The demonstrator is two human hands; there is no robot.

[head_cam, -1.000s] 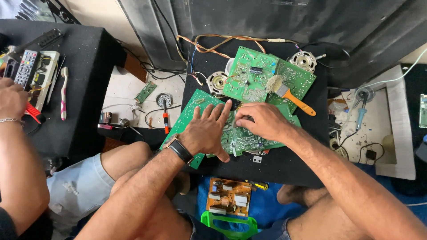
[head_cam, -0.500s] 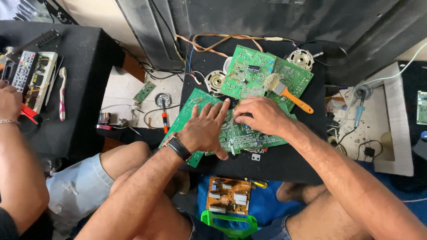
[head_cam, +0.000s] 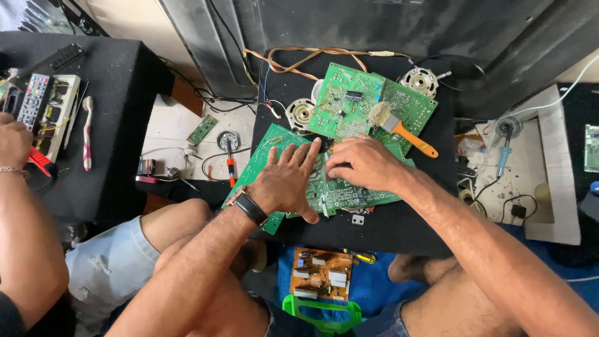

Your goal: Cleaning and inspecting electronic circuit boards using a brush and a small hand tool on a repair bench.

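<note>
Left of the green circuit board (head_cam: 337,190), another person's hand (head_cam: 14,140) is partly cut off at the frame edge. On the board, the left hand (head_cam: 288,182) lies flat, fingers spread. The right hand (head_cam: 365,163) presses beside it, fingertips curled under and hidden. Above the board lies an orange-handled brush (head_cam: 399,128).

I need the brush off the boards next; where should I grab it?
Judging by its pose, take the brush by its orange handle, coming from the right: the handle points down-right and lies free, while the bristle end rests on the upper green circuit board.
</note>
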